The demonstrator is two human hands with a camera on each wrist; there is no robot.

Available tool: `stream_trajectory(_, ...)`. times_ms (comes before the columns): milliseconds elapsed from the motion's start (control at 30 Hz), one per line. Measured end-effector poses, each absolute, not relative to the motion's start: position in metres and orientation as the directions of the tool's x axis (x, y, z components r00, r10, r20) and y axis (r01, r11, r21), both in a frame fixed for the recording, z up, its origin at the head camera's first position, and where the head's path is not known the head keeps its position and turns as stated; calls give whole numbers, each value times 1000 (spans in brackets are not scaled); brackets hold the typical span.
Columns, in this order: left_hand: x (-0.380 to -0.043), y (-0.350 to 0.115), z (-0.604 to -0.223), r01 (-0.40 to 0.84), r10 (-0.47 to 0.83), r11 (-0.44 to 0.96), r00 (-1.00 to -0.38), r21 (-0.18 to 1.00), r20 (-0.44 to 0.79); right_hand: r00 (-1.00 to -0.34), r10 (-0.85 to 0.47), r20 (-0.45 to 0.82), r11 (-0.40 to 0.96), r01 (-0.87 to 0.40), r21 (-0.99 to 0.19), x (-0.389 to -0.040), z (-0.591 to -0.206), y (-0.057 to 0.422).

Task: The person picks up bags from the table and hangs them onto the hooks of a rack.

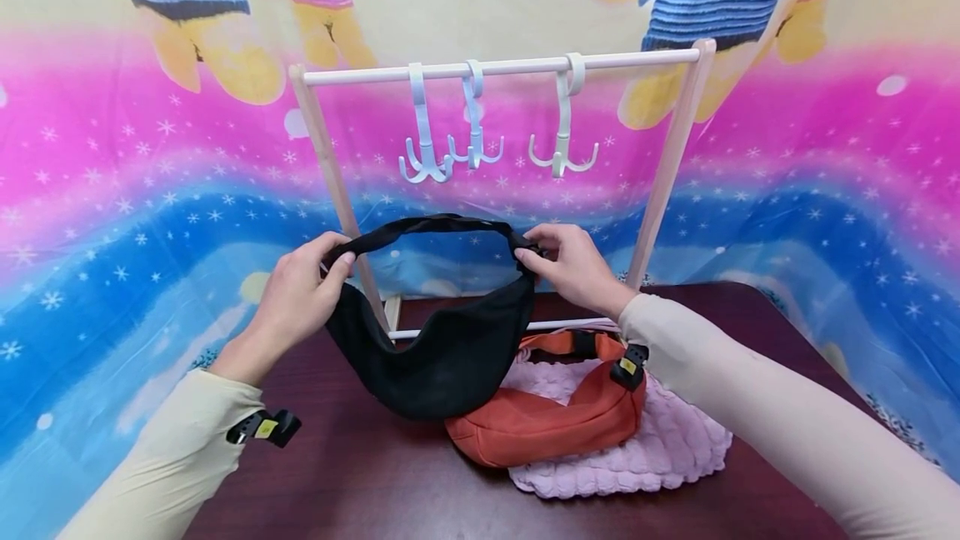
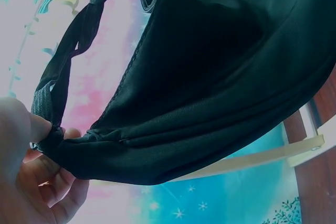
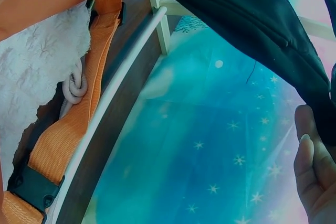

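Over the surface (image 1: 337, 465), both hands (image 1: 296, 294) (image 1: 573, 267) pinched the black bag (image 1: 442, 365) by its strap (image 1: 408, 226); I judged a wide spread best.

a staged indoor corner: cartoon-print backdrop (image 1: 112, 223) around a dark table (image 1: 352, 465)

Orange bag (image 1: 551, 432) partly atop puffy pink fabric (image 1: 637, 463) on dark table (image 1: 360, 465), patterned backdrop (image 1: 135, 215) behind pale rack (image 1: 671, 165)

Dark red table (image 1: 360, 465) beneath rack (image 1: 667, 177), pink bag (image 1: 675, 444), orange bag (image 1: 555, 432)
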State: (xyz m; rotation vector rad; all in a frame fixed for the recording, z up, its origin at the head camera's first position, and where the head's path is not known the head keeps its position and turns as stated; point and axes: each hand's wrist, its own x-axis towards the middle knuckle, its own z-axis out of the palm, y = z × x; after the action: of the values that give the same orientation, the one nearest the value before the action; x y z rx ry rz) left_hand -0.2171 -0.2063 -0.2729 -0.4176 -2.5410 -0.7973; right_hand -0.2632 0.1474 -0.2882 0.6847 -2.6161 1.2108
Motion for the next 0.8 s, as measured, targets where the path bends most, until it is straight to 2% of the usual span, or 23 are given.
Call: stream_trajectory(800, -209, -201, -267, 455, 152, 758, -820, 467, 553, -860, -300, 414, 485, -511, -710, -259, -281, 147)
